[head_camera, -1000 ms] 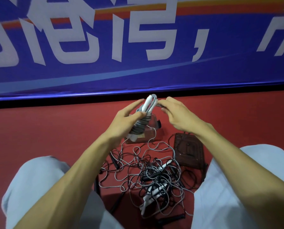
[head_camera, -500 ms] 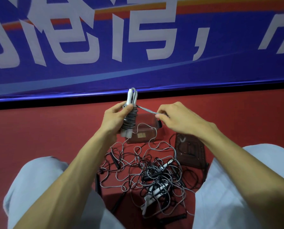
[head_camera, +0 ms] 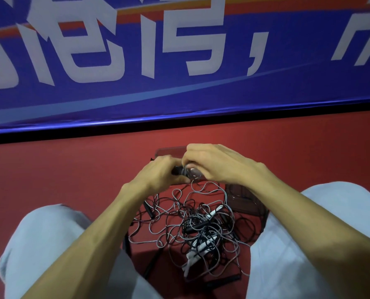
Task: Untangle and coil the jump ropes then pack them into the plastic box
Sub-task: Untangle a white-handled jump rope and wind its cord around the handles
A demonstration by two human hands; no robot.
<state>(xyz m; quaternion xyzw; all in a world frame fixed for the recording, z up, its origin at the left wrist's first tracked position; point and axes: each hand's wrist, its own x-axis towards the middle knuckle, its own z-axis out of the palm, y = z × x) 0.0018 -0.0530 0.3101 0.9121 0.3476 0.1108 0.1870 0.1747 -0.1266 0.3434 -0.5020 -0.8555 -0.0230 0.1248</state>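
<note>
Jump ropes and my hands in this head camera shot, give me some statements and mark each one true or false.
1. The left hand and the right hand both grip a coiled rope. True.
2. A pile of ropes lies on the floor between the legs. True.
3. That pile is neatly coiled. False: it is a loose tangle.
4. The floor is green. False: it is red.
5. The banner behind is blue with white characters. True.
</note>
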